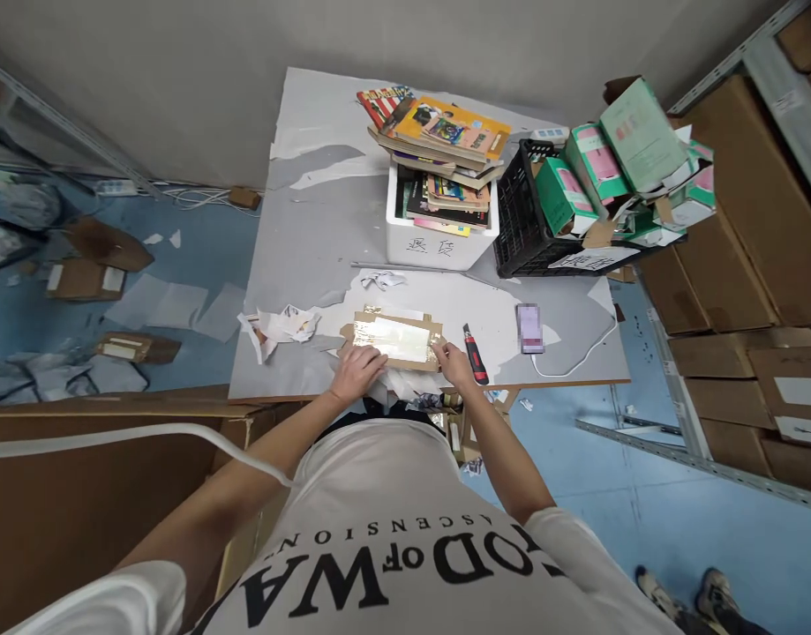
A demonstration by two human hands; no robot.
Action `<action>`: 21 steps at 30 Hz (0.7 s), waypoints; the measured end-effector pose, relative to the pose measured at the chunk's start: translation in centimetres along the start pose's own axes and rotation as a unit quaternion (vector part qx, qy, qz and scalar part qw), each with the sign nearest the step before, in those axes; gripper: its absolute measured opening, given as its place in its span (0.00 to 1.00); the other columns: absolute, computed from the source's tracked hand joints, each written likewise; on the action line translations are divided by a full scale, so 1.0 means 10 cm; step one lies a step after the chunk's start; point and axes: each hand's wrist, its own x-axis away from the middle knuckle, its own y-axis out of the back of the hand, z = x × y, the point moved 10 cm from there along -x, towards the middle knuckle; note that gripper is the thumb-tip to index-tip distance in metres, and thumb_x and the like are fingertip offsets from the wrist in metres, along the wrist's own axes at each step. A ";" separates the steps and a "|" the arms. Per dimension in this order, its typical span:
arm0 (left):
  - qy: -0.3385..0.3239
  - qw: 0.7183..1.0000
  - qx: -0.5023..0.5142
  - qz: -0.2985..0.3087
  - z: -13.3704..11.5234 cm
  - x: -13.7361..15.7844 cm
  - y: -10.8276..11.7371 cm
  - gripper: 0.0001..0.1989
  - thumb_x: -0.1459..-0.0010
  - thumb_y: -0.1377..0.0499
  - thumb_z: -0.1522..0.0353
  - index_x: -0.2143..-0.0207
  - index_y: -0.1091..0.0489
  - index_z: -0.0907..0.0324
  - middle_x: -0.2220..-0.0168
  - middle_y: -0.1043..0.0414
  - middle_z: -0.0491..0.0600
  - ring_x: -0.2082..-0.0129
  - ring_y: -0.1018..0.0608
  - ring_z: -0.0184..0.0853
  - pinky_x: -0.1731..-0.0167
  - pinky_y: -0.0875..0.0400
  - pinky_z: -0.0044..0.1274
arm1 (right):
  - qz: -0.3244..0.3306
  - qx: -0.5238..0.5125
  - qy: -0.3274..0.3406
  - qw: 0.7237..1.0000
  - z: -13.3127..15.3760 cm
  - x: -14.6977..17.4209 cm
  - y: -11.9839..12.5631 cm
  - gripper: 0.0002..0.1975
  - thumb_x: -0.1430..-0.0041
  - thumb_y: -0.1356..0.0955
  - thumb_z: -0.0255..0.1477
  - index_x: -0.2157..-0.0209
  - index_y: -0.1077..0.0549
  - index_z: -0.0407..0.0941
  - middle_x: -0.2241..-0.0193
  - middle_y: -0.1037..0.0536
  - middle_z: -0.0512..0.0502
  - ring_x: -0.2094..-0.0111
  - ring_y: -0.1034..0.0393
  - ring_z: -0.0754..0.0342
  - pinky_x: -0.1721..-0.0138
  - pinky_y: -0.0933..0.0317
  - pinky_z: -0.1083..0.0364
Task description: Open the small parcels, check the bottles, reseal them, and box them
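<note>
A flat cardboard parcel (pixel 400 341) with a white label and shiny tape lies near the table's front edge. My left hand (pixel 358 370) is closed on its near left edge, the fingers resting over the top. At the right end, my right hand (pixel 454 364) pinches the parcel's near corner between thumb and fingers. Just right of that hand lies a red and black utility knife (pixel 475 354). Torn white paper (pixel 405 385) sticks out under the parcel's near side. More crumpled paper scraps (pixel 282 328) lie to the left.
A white bin (pixel 438 245) piled with books stands behind the parcel. Beside it, a black crate (pixel 517 220) holds torn green boxes. A phone (pixel 529 329) with a white cable lies right. Large cartons (pixel 729 220) fill the right shelf. Someone's shoes (pixel 716 593) show bottom right.
</note>
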 end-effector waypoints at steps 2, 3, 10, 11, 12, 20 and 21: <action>-0.026 0.999 -0.012 0.021 -0.04 0.02 -0.05 0.13 0.38 0.48 0.62 0.57 0.27 0.54 0.56 0.27 0.55 0.50 0.29 0.43 0.47 0.39 0.38 | -0.021 -0.017 -0.006 1.000 -0.20 -0.05 0.09 0.22 0.39 0.42 0.49 0.65 0.29 0.46 0.70 0.23 0.44 0.65 0.27 0.49 0.62 0.38 0.53; -0.026 0.999 -0.019 0.017 -0.04 0.03 -0.05 0.14 0.38 0.49 0.62 0.57 0.27 0.54 0.56 0.27 0.55 0.51 0.29 0.43 0.48 0.38 0.38 | -0.054 -0.007 -0.017 0.998 -0.33 -0.06 0.18 0.21 0.39 0.40 0.47 0.61 0.29 0.45 0.65 0.23 0.42 0.61 0.28 0.48 0.60 0.37 0.52; -0.027 0.999 0.012 -0.019 -0.04 0.05 -0.04 0.13 0.38 0.49 0.63 0.58 0.26 0.54 0.57 0.28 0.56 0.52 0.29 0.43 0.48 0.38 0.39 | -0.090 0.135 -0.109 0.981 -1.05 -0.10 0.36 0.24 0.48 0.31 0.29 0.49 0.36 0.43 0.50 0.33 0.32 0.47 0.38 0.39 0.50 0.41 0.42; -0.024 0.999 0.025 -0.018 -0.03 0.05 -0.04 0.13 0.39 0.48 0.63 0.58 0.26 0.54 0.57 0.28 0.56 0.52 0.29 0.43 0.47 0.38 0.39 | -0.077 0.141 -0.108 0.981 -1.06 -0.11 0.35 0.23 0.47 0.32 0.28 0.48 0.36 0.42 0.50 0.33 0.32 0.47 0.38 0.39 0.50 0.41 0.42; -0.020 0.999 0.037 -0.016 -0.02 0.05 -0.05 0.13 0.39 0.48 0.63 0.57 0.26 0.53 0.57 0.28 0.56 0.51 0.29 0.43 0.47 0.39 0.40 | -0.067 0.145 -0.103 0.982 -1.05 -0.12 0.35 0.23 0.46 0.34 0.27 0.47 0.37 0.41 0.50 0.33 0.31 0.48 0.37 0.38 0.50 0.41 0.41; -0.042 0.998 0.032 -0.016 -0.02 0.06 -0.05 0.14 0.39 0.49 0.64 0.56 0.27 0.54 0.55 0.29 0.56 0.49 0.30 0.44 0.46 0.40 0.40 | -0.108 0.045 0.149 0.982 0.23 0.08 0.83 0.30 0.37 0.45 0.28 0.34 0.54 0.43 0.41 0.39 0.37 0.42 0.41 0.45 0.44 0.43 0.45; -0.047 0.998 0.027 -0.017 -0.03 0.07 -0.04 0.14 0.39 0.49 0.64 0.55 0.27 0.54 0.55 0.29 0.57 0.48 0.30 0.45 0.45 0.40 0.40 | -0.064 0.058 0.205 0.975 0.52 0.14 0.75 0.30 0.37 0.44 0.29 0.34 0.54 0.45 0.41 0.37 0.39 0.43 0.40 0.45 0.45 0.43 0.46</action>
